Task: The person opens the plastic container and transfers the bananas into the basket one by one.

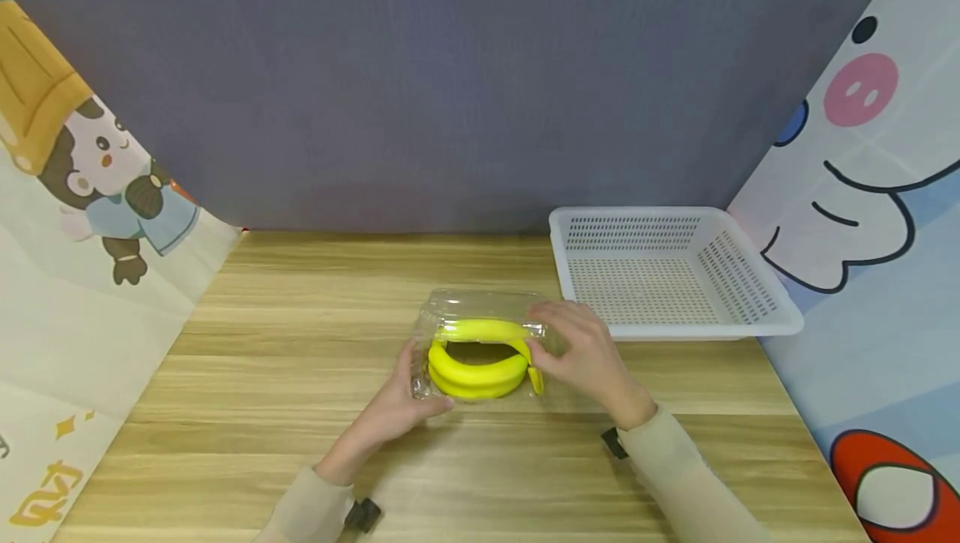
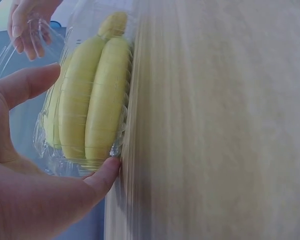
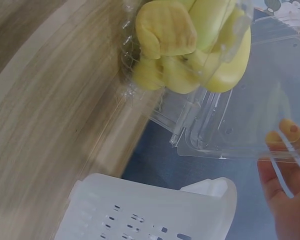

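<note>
A clear plastic clamshell box (image 1: 420,381) sits on the wooden table with a bunch of yellow bananas (image 1: 480,372) in it. Its transparent lid (image 3: 260,95) is tilted up, hinged at the far side. My left hand (image 1: 393,410) grips the left end of the box, thumb at the front corner. In the left wrist view, thumb and finger spread round the box's end, beside the bananas. The lid's right edge is pinched by my right hand (image 1: 581,356). The right wrist view has the right fingers (image 3: 292,172) at that edge, partly seen through the plastic.
To the right at the back stands a white perforated plastic basket (image 1: 757,330), close beyond the right hand. A grey panel (image 1: 450,110) rises behind the wooden table (image 1: 262,343). Cartoon-printed sheets (image 1: 75,293) flank both sides.
</note>
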A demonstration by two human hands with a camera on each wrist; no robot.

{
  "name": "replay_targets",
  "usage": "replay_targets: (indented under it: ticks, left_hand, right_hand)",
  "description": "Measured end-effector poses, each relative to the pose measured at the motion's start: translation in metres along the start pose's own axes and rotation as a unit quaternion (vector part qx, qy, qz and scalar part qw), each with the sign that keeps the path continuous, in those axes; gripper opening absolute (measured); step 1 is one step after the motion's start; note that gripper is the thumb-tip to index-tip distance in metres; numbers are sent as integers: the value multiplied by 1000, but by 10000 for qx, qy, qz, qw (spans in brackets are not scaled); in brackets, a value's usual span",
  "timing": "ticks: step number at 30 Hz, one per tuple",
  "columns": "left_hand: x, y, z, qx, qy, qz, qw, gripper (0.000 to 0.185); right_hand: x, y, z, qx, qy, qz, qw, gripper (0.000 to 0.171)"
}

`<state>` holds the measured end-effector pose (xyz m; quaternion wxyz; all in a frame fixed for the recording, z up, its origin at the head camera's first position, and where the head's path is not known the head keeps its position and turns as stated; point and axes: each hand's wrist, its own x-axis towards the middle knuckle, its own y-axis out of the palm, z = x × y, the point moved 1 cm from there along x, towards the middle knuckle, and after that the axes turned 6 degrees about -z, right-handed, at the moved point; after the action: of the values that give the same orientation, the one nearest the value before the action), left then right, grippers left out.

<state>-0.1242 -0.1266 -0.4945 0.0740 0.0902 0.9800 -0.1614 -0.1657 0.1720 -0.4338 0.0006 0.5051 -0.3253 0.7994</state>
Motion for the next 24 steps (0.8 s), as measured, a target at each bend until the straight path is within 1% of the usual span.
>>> replay_targets:
  ticks: [7, 19, 24]
  left_hand:
    - [1, 0, -1, 37, 94, -19, 9999, 126]
    - [1, 1, -3, 106, 111, -107, 9998, 125]
    - [1, 2, -5, 138, 158, -128, 9997, 124]
  right_hand:
    - [2, -1, 0, 188, 355, 24, 9992, 34]
    - [4, -3, -1, 438, 753, -39, 9962, 36]
    - [6, -4, -2, 504, 823, -105, 9953, 37]
